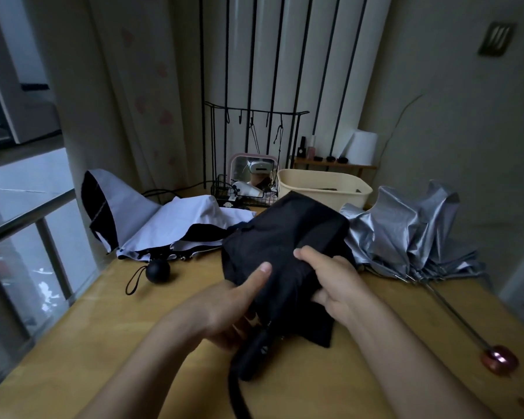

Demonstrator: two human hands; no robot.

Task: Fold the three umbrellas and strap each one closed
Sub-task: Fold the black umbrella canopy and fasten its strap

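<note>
While you hold the black umbrella (285, 237) up over the middle of the wooden table (103, 343), expect light, limp, slippery cloth on thin, stiff ribs. Your left hand (230, 309) clasps it just above the handle (254, 355), with the thumb flat on the canopy. Your right hand (336, 282) is bunched on a fold at 3 o'clock. I'd keep hold at the neck and gather pleats there, not at the loose edges. The white umbrella (170, 225) sprawls at 10 o'clock and the silver umbrella (406, 234) at 2, both unfolded. The silver one's long shaft (454, 316) runs toward 4 and could snag your right elbow. A cream basket (324, 192) sits at 12.
</note>
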